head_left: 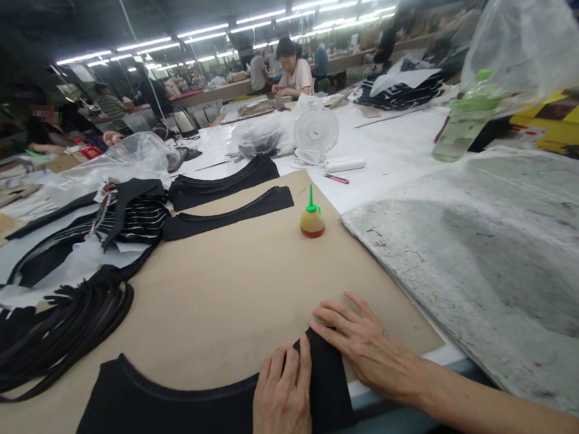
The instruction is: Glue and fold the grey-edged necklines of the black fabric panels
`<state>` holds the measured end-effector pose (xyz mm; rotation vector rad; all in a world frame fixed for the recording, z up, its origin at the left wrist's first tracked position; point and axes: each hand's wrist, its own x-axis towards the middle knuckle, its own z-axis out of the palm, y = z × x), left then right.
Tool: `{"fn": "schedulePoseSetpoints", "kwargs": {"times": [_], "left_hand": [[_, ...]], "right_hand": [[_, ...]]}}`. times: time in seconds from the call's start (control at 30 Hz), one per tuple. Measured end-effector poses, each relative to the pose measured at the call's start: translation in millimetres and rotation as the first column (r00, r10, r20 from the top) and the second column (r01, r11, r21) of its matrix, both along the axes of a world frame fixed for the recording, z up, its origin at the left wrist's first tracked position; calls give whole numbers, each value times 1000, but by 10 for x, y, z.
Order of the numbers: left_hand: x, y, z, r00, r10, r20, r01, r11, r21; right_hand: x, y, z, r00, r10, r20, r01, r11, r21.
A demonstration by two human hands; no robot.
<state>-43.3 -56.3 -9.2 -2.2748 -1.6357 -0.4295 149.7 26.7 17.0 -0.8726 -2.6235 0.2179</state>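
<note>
The person's left hand lies palm down, its fingers nearly straight and close together, pressing without any visible grip on a curved black fabric panel. This panel lies on the person's side of the small squat oil bottle with a green spout, stretching to the bottle's left. The right hand, nearer the person than the bottle, is loosely spread, its fingertips at the panel's upper corner; its thumb is hidden, so one cannot tell whether it pinches the edge.

If the two hands press unevenly, the narrow curve could stretch or wrinkle, since its far left end has no hand on it. The panel's near edge lies along the table's rim, so a pull toward the person could drag it over.

Under everything spreads a flat tan sheet. The bottle stands upright on it, amber liquid inside; a careless sweep of the right forearm could tip it and stain the black fabric pieces to its left.
</note>
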Motion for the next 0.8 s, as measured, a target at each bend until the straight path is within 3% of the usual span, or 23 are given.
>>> {"fn": "schedulePoseSetpoints", "kwargs": {"times": [0.1, 0.2, 0.4, 0.6, 0.8], "left_hand": [[5, -13, -14, 1000, -1, 4, 1, 1000, 3], [-18, -22, -36, 1000, 1, 31, -3, 999, 50], [-136, -111, -39, 994, -98, 39, 96, 993, 62], [-101, -204, -145, 984, -38, 171, 19, 993, 112], [-158, -220, -129, 990, -86, 110, 79, 995, 64]], "right_hand": [[-14, -12, -19, 999, -51, -19, 51, 998, 19], [-35, -41, 11, 1000, 1, -8, -1, 1000, 13], [-57, -89, 29, 1000, -5, -4, 4, 998, -61], [-82, -105, 33, 998, 6, -68, -3, 999, 43], [-97, -140, 30, 999, 31, -30, -29, 997, 75]]}}
